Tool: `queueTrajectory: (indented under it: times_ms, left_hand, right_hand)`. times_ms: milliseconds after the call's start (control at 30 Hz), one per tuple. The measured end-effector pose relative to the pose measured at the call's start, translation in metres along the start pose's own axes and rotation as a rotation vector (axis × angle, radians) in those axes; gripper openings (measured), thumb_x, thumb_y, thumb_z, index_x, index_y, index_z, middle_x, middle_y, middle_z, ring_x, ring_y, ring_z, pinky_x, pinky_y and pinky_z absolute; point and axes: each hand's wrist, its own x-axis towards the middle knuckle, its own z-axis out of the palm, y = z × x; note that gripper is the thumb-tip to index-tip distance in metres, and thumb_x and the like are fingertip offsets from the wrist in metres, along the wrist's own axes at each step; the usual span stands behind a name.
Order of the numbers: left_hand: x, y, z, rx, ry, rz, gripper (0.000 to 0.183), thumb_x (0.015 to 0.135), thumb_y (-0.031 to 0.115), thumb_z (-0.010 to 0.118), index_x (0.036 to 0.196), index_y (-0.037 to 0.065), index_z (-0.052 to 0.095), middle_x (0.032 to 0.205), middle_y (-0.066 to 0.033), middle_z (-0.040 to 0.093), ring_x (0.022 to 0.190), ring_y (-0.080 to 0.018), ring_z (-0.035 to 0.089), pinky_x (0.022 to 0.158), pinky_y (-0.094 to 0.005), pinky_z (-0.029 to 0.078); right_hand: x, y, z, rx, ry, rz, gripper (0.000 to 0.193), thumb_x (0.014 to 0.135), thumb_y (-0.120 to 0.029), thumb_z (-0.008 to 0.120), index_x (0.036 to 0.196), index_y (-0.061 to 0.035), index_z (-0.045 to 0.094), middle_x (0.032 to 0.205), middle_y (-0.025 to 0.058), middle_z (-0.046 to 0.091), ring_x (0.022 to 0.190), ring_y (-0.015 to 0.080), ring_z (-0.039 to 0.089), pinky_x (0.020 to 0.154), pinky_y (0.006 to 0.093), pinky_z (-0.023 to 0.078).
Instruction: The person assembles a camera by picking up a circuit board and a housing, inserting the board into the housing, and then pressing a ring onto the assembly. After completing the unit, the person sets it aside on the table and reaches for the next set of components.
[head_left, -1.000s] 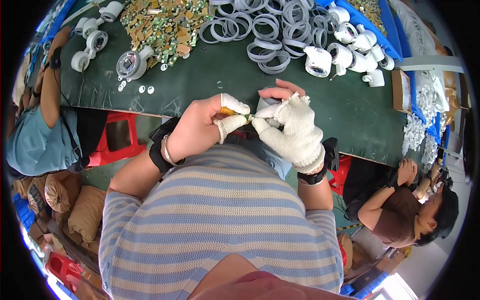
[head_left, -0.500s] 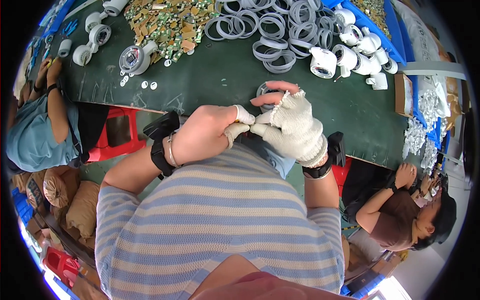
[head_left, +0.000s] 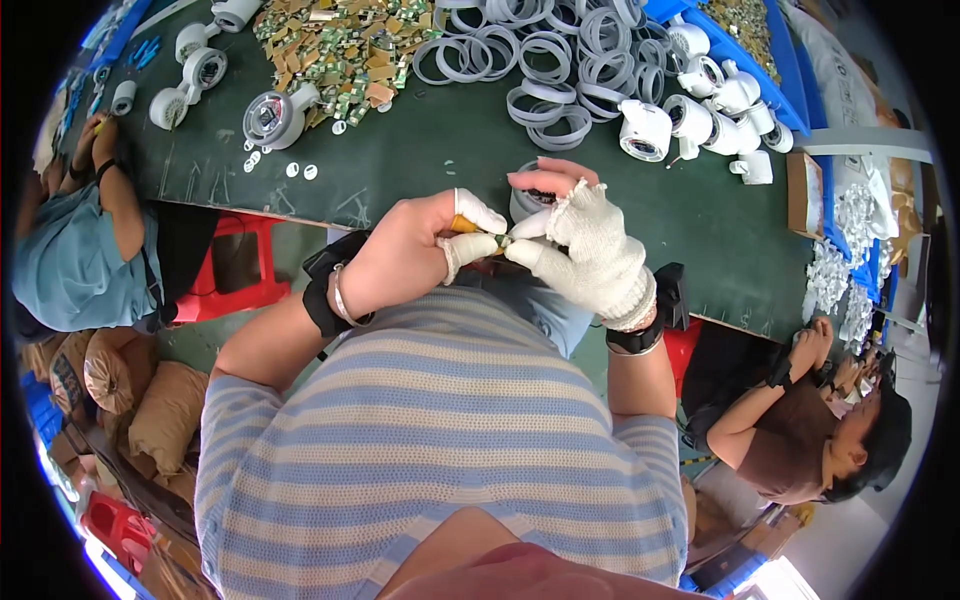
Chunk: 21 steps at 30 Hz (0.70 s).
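My left hand [head_left: 410,240], with white covers on the thumb and forefinger, is closed in a pinch. An orange-yellow piece [head_left: 462,224] shows between those fingers; its kind is not clear. My right hand [head_left: 590,245] wears a white knit glove with some fingertips bare. Its gloved thumb and finger meet the left fingertips at a small green part [head_left: 502,241], which looks like a circuit board. The right hand's bare fingers reach over a round grey camera housing [head_left: 524,203] on the table, partly hidden by that hand.
Circuit boards [head_left: 350,60] lie heaped at the far left-centre, with grey rings [head_left: 550,80] beside them. White camera housings [head_left: 690,115] crowd the right. Another housing [head_left: 273,120] and small white discs [head_left: 292,170] lie left. Co-workers sit at both sides, near a red stool [head_left: 240,265].
My left hand has turned and shifted slightly, so the orange-yellow piece and the green part now show between the fingers. The right hand has barely moved.
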Motion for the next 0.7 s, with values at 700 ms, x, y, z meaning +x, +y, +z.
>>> queueTrajectory:
  times_ms: [700]
  left_hand:
    - [-0.077, 0.076, -0.199, 0.364, 1.070, 0.558, 0.022, 0.099, 0.012, 0.072, 0.116, -0.001, 0.070, 0.104, -0.0078, 0.074, 0.090, -0.0115, 0.069, 0.082, -0.0248, 0.054]
  right_hand:
    - [-0.013, -0.003, 0.035, 0.124, 0.276, 0.251, 0.036, 0.085, -0.021, 0.083, 0.117, -0.0089, 0.074, 0.126, 0.0162, 0.069, 0.117, 0.0328, 0.063, 0.103, 0.0439, 0.047]
